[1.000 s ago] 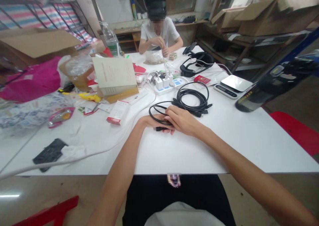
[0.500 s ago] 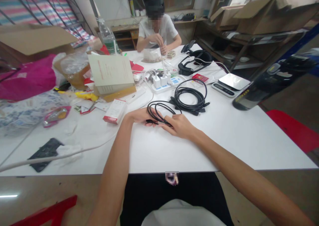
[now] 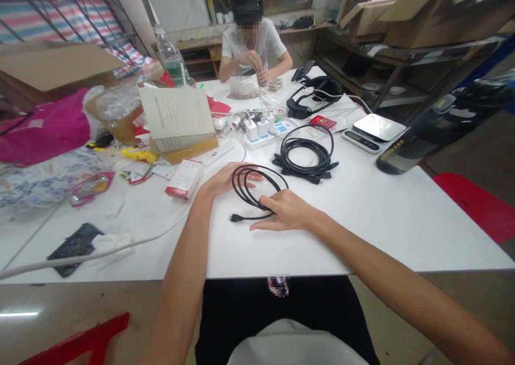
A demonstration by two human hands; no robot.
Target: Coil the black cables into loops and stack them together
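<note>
A loosely coiled black cable (image 3: 246, 196) is between my hands over the white table (image 3: 249, 252). My right hand (image 3: 286, 209) is closed on the near right side of its loops, with one finger stretched out to the left. My left hand (image 3: 231, 178) lies behind the coil's far left side, fingers extended and apart; the loops cross in front of them. One black plug (image 3: 236, 218) sticks out to the left below the coil, toward the table's front edge. Just beyond my right hand lies a second coil of black cables (image 3: 308, 158) with several plugs.
A white power strip (image 3: 267, 134) with chargers stands further back. To the right are a small scale (image 3: 372, 131) and a dark bottle (image 3: 418, 134). A small white-red box (image 3: 184, 179) lies left of my hand. A person (image 3: 253, 51) sits opposite, handling something small.
My left hand has opened and moved slightly up and away from the plug end. The plug now hangs free at the lower left. My right hand keeps hold of the coil, which has spread wider.
</note>
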